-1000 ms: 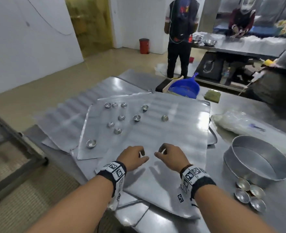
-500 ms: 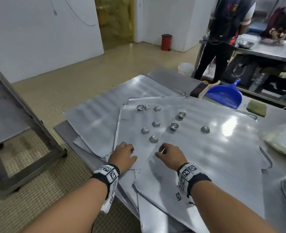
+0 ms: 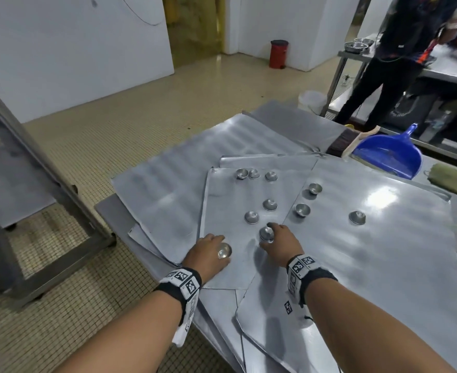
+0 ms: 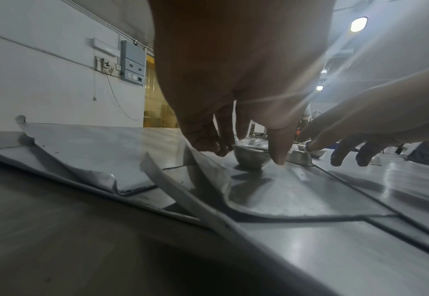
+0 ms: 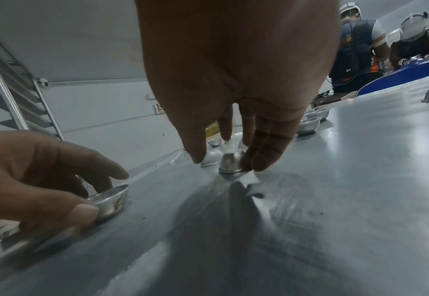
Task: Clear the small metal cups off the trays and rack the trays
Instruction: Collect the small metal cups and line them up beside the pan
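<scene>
The tabletop (image 3: 106, 211) carries a loose heap of overlapping metal trays (image 3: 383, 265), so the cups must come off before any sheet can be lifted toward the rack frame (image 3: 47, 184) standing at the left. A blue dustpan (image 3: 388, 154) and a green pad (image 3: 446, 177) lie at the far edge, clear of the work. Several small cups (image 3: 270, 204) are scattered over the middle trays, some upside down. The left hand (image 3: 206, 255) pinches an upright cup (image 3: 224, 251) between thumb and fingers near the tray's near corner; the right hand (image 3: 281, 242) closes its fingertips round an inverted cup (image 3: 266, 234), likely to gather both at once
</scene>
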A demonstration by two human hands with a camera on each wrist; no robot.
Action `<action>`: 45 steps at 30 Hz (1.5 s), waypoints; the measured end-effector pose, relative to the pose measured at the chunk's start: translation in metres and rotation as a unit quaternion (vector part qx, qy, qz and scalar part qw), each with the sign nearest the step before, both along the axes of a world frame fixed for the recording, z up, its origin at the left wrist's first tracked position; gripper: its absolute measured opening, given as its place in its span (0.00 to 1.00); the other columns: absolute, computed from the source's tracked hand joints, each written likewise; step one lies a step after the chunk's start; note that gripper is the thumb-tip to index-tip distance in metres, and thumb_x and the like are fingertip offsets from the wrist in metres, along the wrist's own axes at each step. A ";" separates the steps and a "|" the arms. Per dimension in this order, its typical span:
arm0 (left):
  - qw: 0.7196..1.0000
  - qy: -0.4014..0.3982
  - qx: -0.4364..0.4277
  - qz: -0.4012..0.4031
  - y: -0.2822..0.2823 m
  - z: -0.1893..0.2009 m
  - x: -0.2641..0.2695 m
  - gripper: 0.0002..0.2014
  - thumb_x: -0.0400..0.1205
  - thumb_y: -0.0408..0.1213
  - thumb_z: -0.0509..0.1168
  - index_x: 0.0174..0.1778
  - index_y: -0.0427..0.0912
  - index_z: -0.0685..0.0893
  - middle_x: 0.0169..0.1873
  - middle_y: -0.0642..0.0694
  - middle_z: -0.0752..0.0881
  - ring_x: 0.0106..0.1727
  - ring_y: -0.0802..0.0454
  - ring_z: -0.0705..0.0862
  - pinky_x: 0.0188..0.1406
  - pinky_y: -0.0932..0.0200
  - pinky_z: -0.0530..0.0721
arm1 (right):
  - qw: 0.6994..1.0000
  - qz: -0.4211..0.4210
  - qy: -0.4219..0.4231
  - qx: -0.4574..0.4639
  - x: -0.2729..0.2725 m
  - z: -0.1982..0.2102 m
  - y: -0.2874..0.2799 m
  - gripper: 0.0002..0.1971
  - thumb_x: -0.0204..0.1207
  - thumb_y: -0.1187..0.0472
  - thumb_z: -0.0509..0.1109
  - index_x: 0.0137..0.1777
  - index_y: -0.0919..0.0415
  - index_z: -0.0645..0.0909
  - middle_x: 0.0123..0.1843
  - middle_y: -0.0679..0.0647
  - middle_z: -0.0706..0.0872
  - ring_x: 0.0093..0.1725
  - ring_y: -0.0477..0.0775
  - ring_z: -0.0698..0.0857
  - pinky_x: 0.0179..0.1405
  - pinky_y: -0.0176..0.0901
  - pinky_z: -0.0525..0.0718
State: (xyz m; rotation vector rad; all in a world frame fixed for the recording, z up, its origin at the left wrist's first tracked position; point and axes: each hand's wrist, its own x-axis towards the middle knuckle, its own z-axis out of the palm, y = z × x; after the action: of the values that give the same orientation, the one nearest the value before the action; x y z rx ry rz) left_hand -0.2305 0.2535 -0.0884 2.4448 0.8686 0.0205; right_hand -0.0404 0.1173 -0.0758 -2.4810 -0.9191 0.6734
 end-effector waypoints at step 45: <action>0.997 -0.040 -0.064 -0.018 0.019 -0.006 0.012 0.25 0.78 0.50 0.75 0.68 0.46 0.79 0.64 0.48 0.82 0.60 0.46 0.83 0.58 0.56 0.80 | 0.998 -0.026 -0.010 0.065 -0.036 -0.019 -0.002 0.32 0.72 0.57 0.75 0.77 0.53 0.75 0.66 0.53 0.86 0.66 0.56 0.84 0.65 0.42 0.79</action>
State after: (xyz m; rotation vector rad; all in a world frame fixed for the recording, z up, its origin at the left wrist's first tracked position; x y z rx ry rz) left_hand -0.2182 0.2729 -0.0945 2.3233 0.7678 0.0486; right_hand -0.0760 0.1151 -0.0945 -2.3922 -0.8734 0.5556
